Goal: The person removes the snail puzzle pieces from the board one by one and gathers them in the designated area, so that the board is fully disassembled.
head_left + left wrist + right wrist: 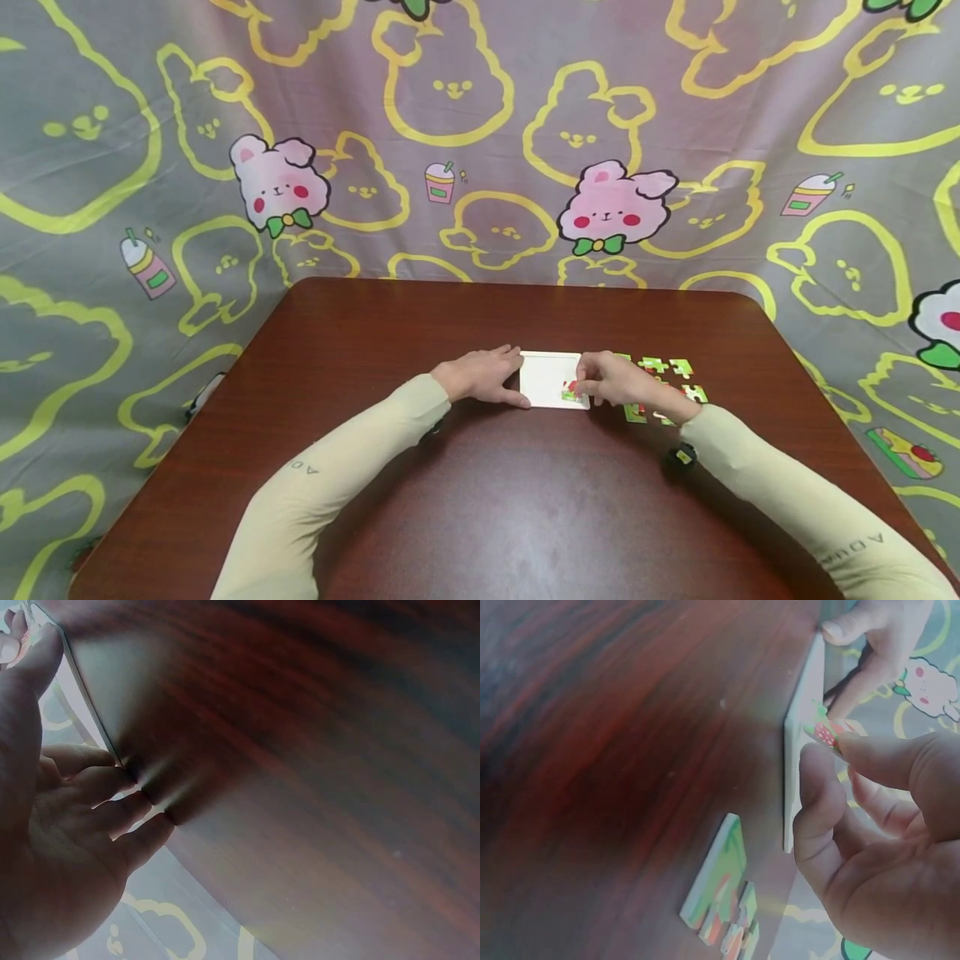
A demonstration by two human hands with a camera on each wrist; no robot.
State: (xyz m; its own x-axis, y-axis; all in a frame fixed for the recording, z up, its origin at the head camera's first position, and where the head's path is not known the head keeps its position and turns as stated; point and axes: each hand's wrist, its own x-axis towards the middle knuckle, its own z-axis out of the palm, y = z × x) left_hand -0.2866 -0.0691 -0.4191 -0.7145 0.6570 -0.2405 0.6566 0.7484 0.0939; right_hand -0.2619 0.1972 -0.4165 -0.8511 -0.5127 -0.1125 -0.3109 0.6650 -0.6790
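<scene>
A white puzzle tray [540, 377] with a raised rim lies on the brown table. My left hand [486, 375] rests at the tray's left side, its thumb and fingers spread and touching the edge. In the left wrist view, those fingers [120, 814] look fairly straight, with the tips on the tabletop. My right hand [613, 380] pinches a jigsaw piece [823, 733] between thumb and finger over the tray's near right corner. Red and green show on this piece, with white dots on the red. Whether it touches the tray floor I cannot tell.
Several loose jigsaw pieces [681, 367] in green and red lie right of the tray, partly hidden under my right hand and forearm. The table [480, 500] has rounded far corners. Behind it hangs a patterned grey cloth [480, 108].
</scene>
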